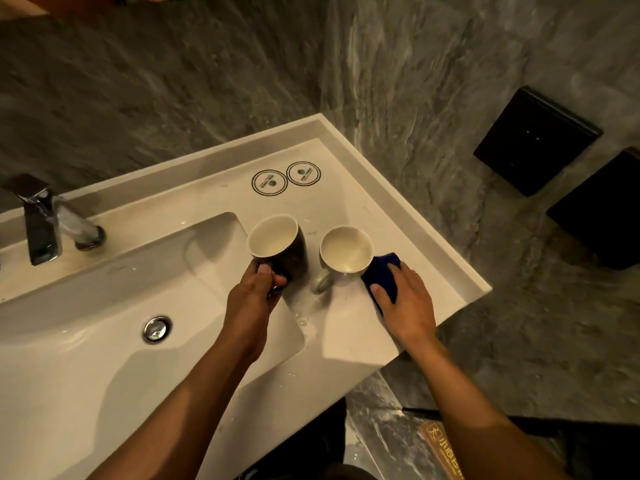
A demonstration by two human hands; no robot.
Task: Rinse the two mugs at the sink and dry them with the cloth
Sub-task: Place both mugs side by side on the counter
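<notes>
We see a grey, veined stone wall behind a white moulded surface with a raised rim, smooth and glossy, its rectangular sink sunk into the left part. A chrome faucet stands at the back left and a round metal drain sits in the basin floor. Two black boxes hang on the wall to the right.

On the surface just right of the sink stand the two mugs, upright and close together without touching. The dark mug, white inside, is at the sink's edge; our left hand curls its fingers closed around the handle, thumb on top. The white mug, glazed and rounded, has its handle turned toward us. Touching its right side lies the dark blue cloth, soft and folded; our right hand lies flat on it, fingers spread and loosely extended, pressing rather than gripping.

Water droplets bead on the surface in front of the mugs. Behind them lie two round printed coasters, side by side and well clear of both hands.
</notes>
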